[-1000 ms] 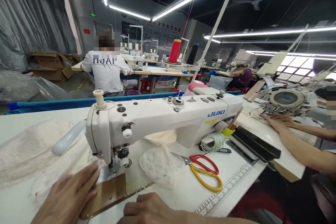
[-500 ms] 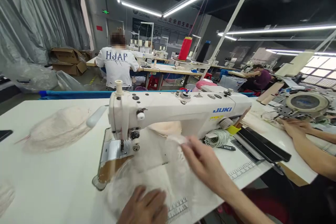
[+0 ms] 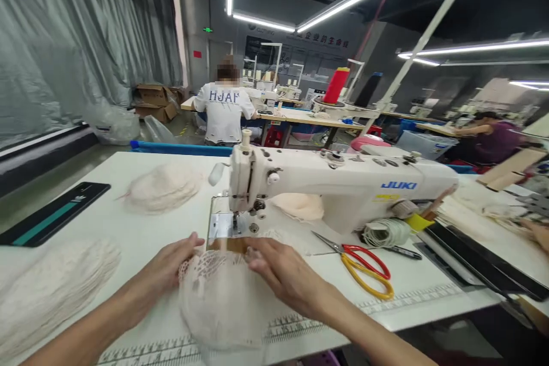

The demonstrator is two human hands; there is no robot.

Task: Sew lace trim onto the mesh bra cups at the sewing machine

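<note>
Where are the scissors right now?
In the head view, the scissors lie right of centre on the white tabletop, in front of the sewing machine, between the right hand and the black marker.

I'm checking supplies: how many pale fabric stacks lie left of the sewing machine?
2: the far stack, and the near stack, cut off by the picture's left edge. Others may be hidden.
</note>
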